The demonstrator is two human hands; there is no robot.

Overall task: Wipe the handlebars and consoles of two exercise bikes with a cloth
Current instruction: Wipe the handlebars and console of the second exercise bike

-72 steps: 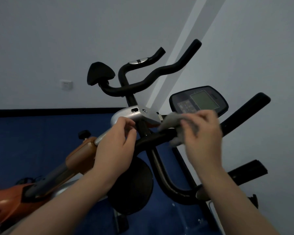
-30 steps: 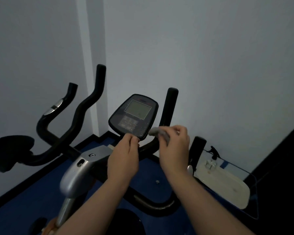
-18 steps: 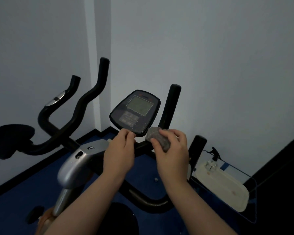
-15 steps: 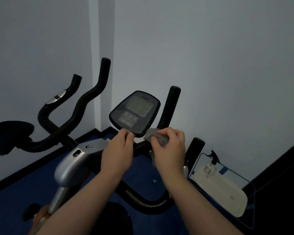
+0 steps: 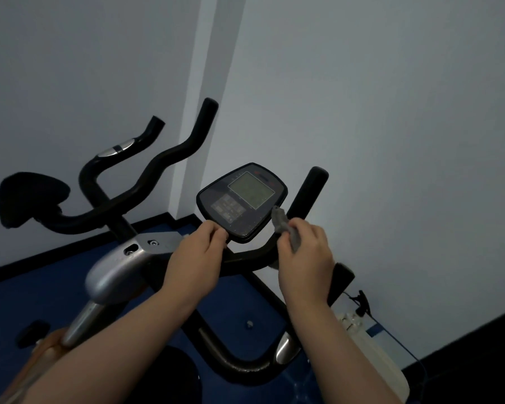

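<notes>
A black console (image 5: 242, 201) with a grey screen and a keypad stands at the centre, mounted above black handlebars (image 5: 308, 193). My left hand (image 5: 196, 259) pinches the console's lower left edge. My right hand (image 5: 303, 255) is shut on a grey cloth (image 5: 282, 224), whose top end touches the console's lower right edge. A second bike's curved black handlebars (image 5: 146, 176) with a silver pulse sensor rise to the left, beside a black pad (image 5: 31, 198).
A silver frame housing (image 5: 114, 272) sits below my left forearm, with an orange bike body (image 5: 38, 357) at lower left. White walls meet in a corner behind. A white base cover (image 5: 370, 354) and a black cable lie on the blue floor at right.
My right hand has turned and lifted the cloth up onto the console's lower right edge. My left hand keeps its hold on the console's lower left edge. The view tilted slightly.
</notes>
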